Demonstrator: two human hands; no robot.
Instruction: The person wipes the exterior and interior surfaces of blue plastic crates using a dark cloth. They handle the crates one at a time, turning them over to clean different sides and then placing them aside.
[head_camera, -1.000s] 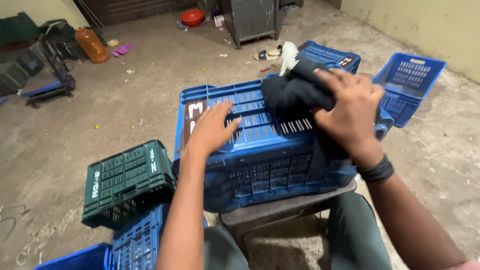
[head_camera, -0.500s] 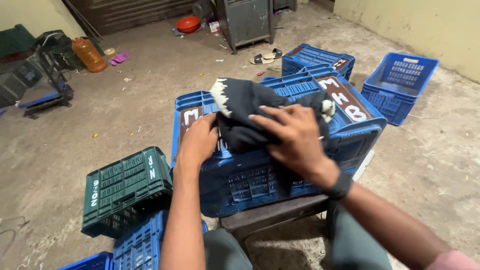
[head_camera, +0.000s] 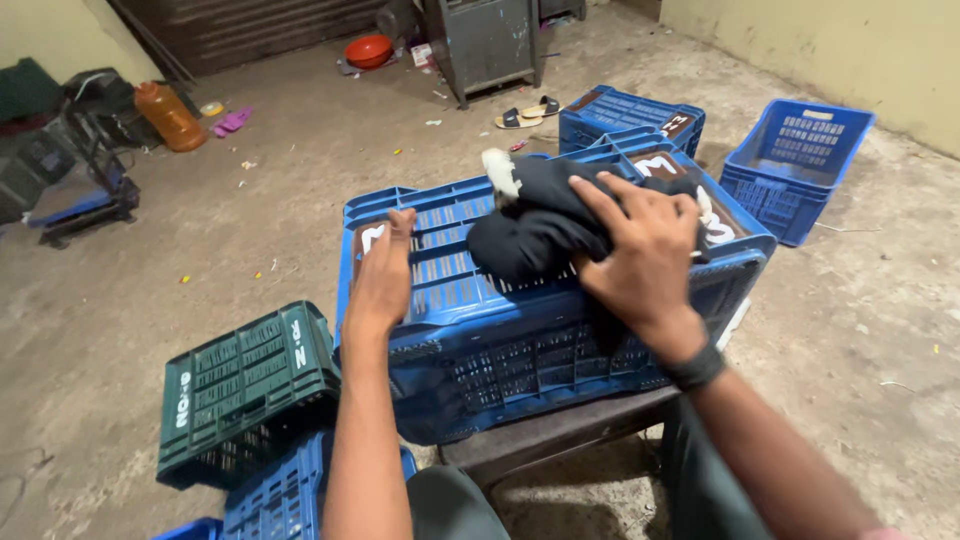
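Since half second ago: dark cloth (head_camera: 535, 235) bunched tighter, shifted toward crate's right end. Right hand (head_camera: 645, 255) fingers curled, gripping soft crumpled cloth atop overturned blue slatted plastic crate (head_camera: 500, 340). Left hand (head_camera: 382, 280) flat, fingers extended, pressing crate's left end. Crate rests on dark stool (head_camera: 545, 440).

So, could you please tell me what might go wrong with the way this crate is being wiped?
The overturned blue crate overhangs the small dark stool, so a hard push could tip it. The dark cloth under the right hand might snag in the crate's slots. The left hand lies flat rather than gripping, so the crate may slide.
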